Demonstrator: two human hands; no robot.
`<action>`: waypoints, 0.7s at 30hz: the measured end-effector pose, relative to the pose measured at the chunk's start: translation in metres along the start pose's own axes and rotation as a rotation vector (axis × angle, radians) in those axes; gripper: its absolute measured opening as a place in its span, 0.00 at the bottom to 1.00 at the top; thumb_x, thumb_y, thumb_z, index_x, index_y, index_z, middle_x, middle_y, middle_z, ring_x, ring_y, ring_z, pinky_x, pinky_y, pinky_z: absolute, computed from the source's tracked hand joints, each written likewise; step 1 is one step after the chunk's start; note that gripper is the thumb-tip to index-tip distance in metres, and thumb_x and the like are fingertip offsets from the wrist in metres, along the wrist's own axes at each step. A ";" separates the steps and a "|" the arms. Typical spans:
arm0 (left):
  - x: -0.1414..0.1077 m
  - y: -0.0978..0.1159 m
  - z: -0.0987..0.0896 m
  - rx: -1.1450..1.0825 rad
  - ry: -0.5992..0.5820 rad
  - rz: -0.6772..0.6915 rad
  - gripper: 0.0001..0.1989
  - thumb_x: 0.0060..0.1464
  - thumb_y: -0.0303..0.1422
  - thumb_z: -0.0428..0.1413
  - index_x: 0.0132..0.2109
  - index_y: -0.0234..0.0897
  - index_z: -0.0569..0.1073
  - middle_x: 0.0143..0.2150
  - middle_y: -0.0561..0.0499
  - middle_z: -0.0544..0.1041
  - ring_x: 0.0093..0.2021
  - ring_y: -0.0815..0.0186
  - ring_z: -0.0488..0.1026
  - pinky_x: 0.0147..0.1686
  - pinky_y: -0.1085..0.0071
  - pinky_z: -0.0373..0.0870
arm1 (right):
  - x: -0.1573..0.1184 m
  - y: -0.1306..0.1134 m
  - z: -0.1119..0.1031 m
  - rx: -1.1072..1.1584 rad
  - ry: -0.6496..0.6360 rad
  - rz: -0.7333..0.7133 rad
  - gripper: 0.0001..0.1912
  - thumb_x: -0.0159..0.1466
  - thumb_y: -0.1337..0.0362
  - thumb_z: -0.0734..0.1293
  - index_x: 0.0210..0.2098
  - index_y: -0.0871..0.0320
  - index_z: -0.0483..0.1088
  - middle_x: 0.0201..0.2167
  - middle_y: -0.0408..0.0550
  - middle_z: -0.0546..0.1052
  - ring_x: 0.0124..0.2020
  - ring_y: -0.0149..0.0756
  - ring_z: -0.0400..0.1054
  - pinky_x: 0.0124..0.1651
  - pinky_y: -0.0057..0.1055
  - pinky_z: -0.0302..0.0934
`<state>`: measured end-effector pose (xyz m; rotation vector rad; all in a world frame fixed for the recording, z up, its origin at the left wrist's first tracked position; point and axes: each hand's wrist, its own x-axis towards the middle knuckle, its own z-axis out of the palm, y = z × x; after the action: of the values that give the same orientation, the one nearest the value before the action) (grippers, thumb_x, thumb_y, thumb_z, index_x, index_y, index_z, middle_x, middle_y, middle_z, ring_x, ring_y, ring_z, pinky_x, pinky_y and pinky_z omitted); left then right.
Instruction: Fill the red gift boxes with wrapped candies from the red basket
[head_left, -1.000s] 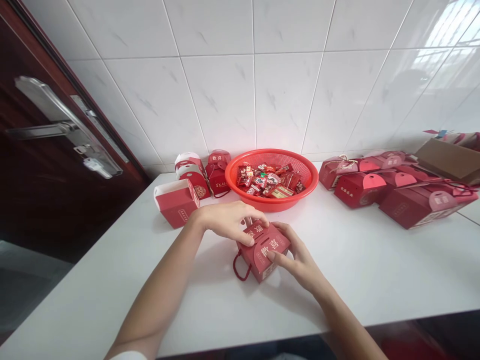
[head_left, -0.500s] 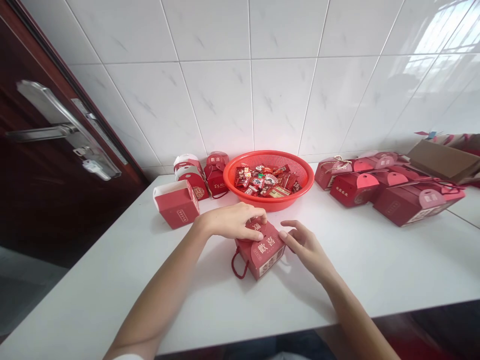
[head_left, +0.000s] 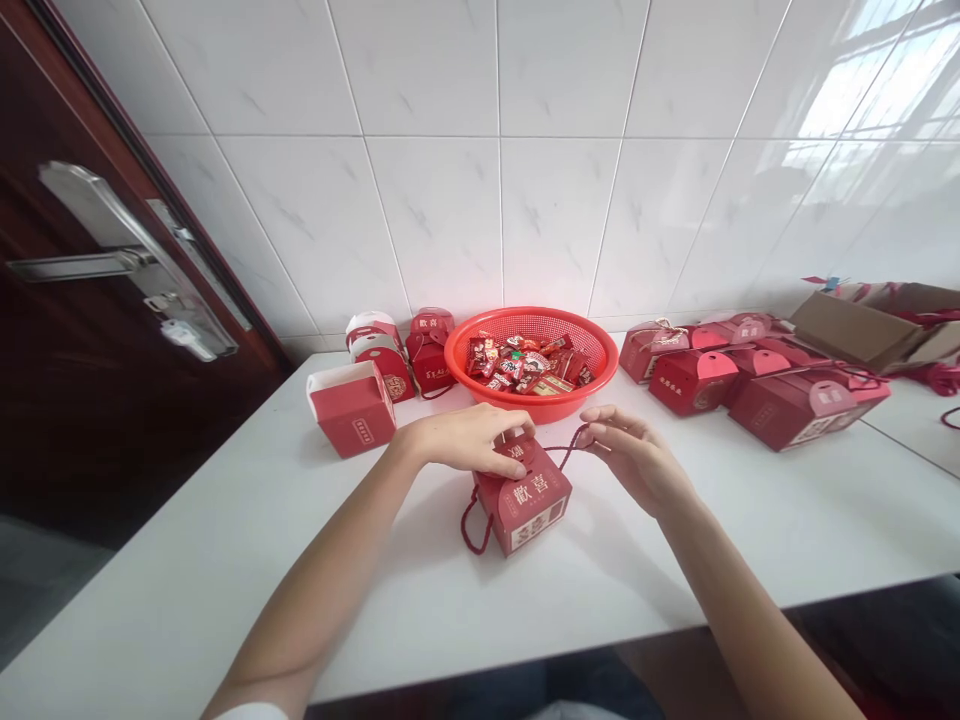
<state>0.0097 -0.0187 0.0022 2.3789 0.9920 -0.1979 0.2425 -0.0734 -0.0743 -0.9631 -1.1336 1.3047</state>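
Observation:
A small red gift box with gold characters stands on the white table in front of me. My left hand rests over its top, thumb and fingers closed on the folded flaps. A dark red cord comes out of the box's far right side, and my right hand pinches it between thumb and fingers, pulling it out to the right. On the box's left side the cord forms a loop that hangs down to the table.
Behind the box stands a red plastic basket of wrapped sweets. An open red box and several others sit at left. More closed red boxes line the right side, beside a brown carton. A door is at far left.
My right hand has gone from the box's right side to the cord, drawing it out to the right. My left hand keeps its place on top.

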 end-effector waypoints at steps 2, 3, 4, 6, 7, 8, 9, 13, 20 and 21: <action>0.000 -0.001 0.000 0.011 -0.002 -0.019 0.28 0.55 0.47 0.58 0.60 0.40 0.67 0.54 0.46 0.75 0.49 0.58 0.73 0.42 0.70 0.67 | 0.002 -0.006 0.000 -0.046 0.028 -0.035 0.16 0.55 0.51 0.74 0.36 0.55 0.75 0.27 0.44 0.74 0.27 0.34 0.68 0.38 0.37 0.65; -0.001 -0.001 0.000 0.015 -0.004 -0.032 0.30 0.55 0.48 0.58 0.61 0.41 0.67 0.55 0.46 0.74 0.50 0.57 0.72 0.42 0.70 0.67 | 0.003 -0.009 0.000 -0.113 0.032 -0.047 0.17 0.56 0.49 0.72 0.36 0.56 0.75 0.25 0.43 0.73 0.24 0.33 0.65 0.34 0.36 0.63; -0.001 -0.002 0.000 0.017 -0.008 -0.044 0.30 0.55 0.49 0.58 0.61 0.41 0.67 0.55 0.46 0.74 0.51 0.57 0.72 0.43 0.70 0.67 | 0.003 -0.012 -0.001 -0.217 0.024 -0.060 0.18 0.58 0.48 0.71 0.36 0.56 0.75 0.23 0.43 0.72 0.21 0.32 0.63 0.30 0.35 0.60; -0.001 -0.002 0.000 0.015 -0.013 -0.061 0.31 0.55 0.50 0.58 0.62 0.42 0.66 0.57 0.45 0.73 0.53 0.56 0.72 0.44 0.69 0.67 | 0.006 -0.019 -0.004 -0.515 -0.018 -0.118 0.17 0.61 0.49 0.68 0.34 0.56 0.75 0.20 0.42 0.71 0.18 0.32 0.60 0.28 0.35 0.57; -0.002 -0.003 0.000 0.012 -0.016 -0.063 0.31 0.55 0.50 0.58 0.62 0.42 0.66 0.58 0.45 0.73 0.54 0.56 0.71 0.44 0.69 0.67 | 0.007 -0.022 -0.005 -0.696 -0.044 -0.169 0.15 0.62 0.51 0.67 0.32 0.56 0.76 0.20 0.43 0.71 0.19 0.33 0.61 0.30 0.35 0.57; -0.002 -0.003 0.000 0.008 -0.021 -0.066 0.31 0.55 0.50 0.58 0.62 0.42 0.66 0.59 0.45 0.73 0.54 0.56 0.72 0.45 0.69 0.67 | 0.008 -0.026 -0.006 -0.882 -0.072 -0.225 0.12 0.63 0.55 0.66 0.30 0.55 0.76 0.19 0.43 0.71 0.21 0.35 0.63 0.33 0.37 0.58; -0.002 -0.003 0.000 0.003 -0.025 -0.072 0.32 0.55 0.50 0.58 0.62 0.42 0.66 0.59 0.45 0.72 0.54 0.56 0.72 0.45 0.69 0.68 | 0.010 -0.029 -0.007 -1.057 -0.101 -0.277 0.10 0.63 0.58 0.67 0.29 0.55 0.76 0.19 0.44 0.72 0.23 0.37 0.65 0.37 0.39 0.59; -0.002 -0.001 0.000 0.003 -0.051 -0.133 0.34 0.55 0.52 0.58 0.64 0.45 0.64 0.58 0.44 0.74 0.52 0.55 0.74 0.42 0.69 0.70 | 0.013 -0.034 -0.007 -1.523 -0.269 -0.271 0.05 0.57 0.68 0.71 0.25 0.55 0.76 0.18 0.46 0.72 0.27 0.42 0.68 0.44 0.43 0.57; -0.003 -0.002 0.002 -0.205 -0.183 -0.239 0.38 0.55 0.55 0.56 0.67 0.43 0.59 0.52 0.43 0.77 0.29 0.63 0.79 0.30 0.70 0.74 | 0.015 -0.030 0.008 -1.528 -0.136 -0.273 0.13 0.58 0.75 0.64 0.19 0.58 0.69 0.27 0.54 0.76 0.35 0.44 0.70 0.41 0.39 0.57; -0.003 -0.002 0.003 -0.216 -0.160 -0.224 0.38 0.55 0.54 0.56 0.67 0.43 0.60 0.52 0.43 0.77 0.29 0.63 0.79 0.29 0.70 0.74 | 0.015 -0.031 0.009 -1.408 -0.076 -0.301 0.12 0.60 0.72 0.64 0.21 0.58 0.70 0.31 0.54 0.77 0.37 0.44 0.70 0.41 0.38 0.58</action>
<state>0.0066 -0.0208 -0.0008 2.0233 1.1405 -0.3402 0.2394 -0.0609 -0.0406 -1.5979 -2.1968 0.1219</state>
